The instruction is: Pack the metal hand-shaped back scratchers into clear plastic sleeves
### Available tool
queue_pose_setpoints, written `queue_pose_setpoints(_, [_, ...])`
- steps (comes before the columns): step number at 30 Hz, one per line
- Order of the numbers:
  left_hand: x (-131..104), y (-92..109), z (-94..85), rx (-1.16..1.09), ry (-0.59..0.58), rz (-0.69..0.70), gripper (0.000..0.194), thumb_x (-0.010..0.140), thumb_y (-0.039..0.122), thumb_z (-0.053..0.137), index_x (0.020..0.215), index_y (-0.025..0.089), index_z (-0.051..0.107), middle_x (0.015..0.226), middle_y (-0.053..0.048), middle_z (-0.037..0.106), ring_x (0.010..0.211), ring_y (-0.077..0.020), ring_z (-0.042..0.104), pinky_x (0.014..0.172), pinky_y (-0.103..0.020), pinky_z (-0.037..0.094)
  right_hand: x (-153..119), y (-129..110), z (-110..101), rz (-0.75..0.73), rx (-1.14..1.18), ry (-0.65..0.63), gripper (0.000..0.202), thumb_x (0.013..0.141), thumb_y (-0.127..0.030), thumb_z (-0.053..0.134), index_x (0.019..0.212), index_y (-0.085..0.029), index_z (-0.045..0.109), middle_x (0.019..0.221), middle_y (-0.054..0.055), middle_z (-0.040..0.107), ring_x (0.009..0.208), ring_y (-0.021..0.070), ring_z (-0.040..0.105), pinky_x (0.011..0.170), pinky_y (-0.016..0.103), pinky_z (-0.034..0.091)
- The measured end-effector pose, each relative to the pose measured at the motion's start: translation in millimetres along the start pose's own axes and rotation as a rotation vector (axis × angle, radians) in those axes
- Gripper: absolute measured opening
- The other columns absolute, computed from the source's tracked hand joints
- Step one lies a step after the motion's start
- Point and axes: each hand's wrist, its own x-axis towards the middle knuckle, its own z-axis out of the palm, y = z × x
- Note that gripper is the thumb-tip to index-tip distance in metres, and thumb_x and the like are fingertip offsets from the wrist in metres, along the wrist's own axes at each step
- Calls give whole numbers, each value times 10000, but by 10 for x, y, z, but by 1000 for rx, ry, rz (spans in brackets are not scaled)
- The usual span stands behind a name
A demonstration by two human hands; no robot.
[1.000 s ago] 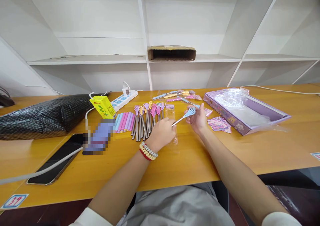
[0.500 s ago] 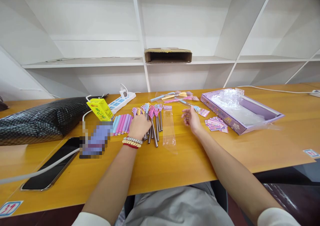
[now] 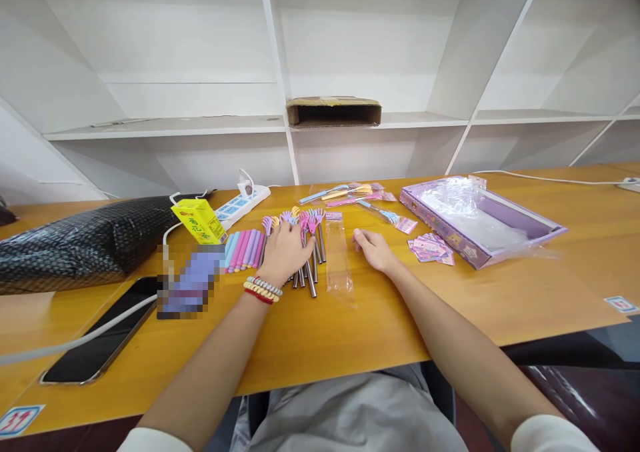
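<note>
My left hand (image 3: 284, 255) lies palm down over a bunch of back scratchers (image 3: 313, 220) with small hand-shaped heads and metal rods. Its thumb is apart from the other fingers, and it covers part of the bunch. My right hand (image 3: 375, 250) rests above the table, fingers curled in, with nothing visible in them. Between the hands lies a flat clear plastic bag (image 3: 339, 255) with a pink top. Several pastel tubes (image 3: 245, 249) are lined up left of the scratchers. Beyond my right hand is a bagged blue back scratcher (image 3: 387, 215) with a pink card.
More bagged scratchers (image 3: 345, 192) lie at the back. Right of them stand a purple box (image 3: 450, 232) with plastic film and a pile of pink cards (image 3: 431, 248). A yellow carton (image 3: 200, 222), power strip (image 3: 243, 205), phone (image 3: 103, 332) and black wrapped parcel (image 3: 95, 242) are left.
My right hand has drawn back from the bagged blue scratcher, towards me and left, and its spread fingers have curled in. My left hand's fingers have stretched forward over the bunch.
</note>
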Motion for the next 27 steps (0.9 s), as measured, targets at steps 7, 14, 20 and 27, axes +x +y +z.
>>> queue_pose_setpoints(7, [-129, -2, 164, -155, 63, 201, 388, 853, 418, 412, 1098, 153, 557, 1094, -121, 547, 1068, -266, 492, 930, -418, 395, -16, -67, -17, -16, -176, -82, 542, 873, -597, 263, 703, -161, 535, 640, -1, 551, 605, 114, 479, 588, 235, 325])
queue_pose_setpoints(14, [-294, 171, 229, -133, -10, 328, 511, 868, 494, 364, 1189, 133, 532, 1277, -172, 472, 1213, -305, 405, 1003, -467, 331, 6, 0, 18, -16, -290, -112, 412, 849, -524, 416, 790, -171, 621, 718, 15, 629, 640, 117, 511, 602, 231, 338])
queue_pose_setpoints(20, [-316, 161, 307, -134, -48, 301, 550, 868, 521, 347, 1183, 117, 546, 1318, -198, 449, 1257, -319, 370, 1028, -481, 298, 16, 23, 24, -17, -320, -143, 357, 834, -487, 464, 835, -180, 647, 752, 27, 656, 650, 124, 537, 610, 232, 357])
queue_pose_setpoints(27, [-295, 163, 284, -108, -85, 301, 522, 880, 504, 327, 1131, 116, 569, 1295, -186, 472, 1261, -302, 365, 1062, -486, 235, 11, 12, 18, -19, -331, -154, 334, 827, -476, 480, 829, -186, 646, 747, 23, 656, 653, 123, 541, 609, 228, 360])
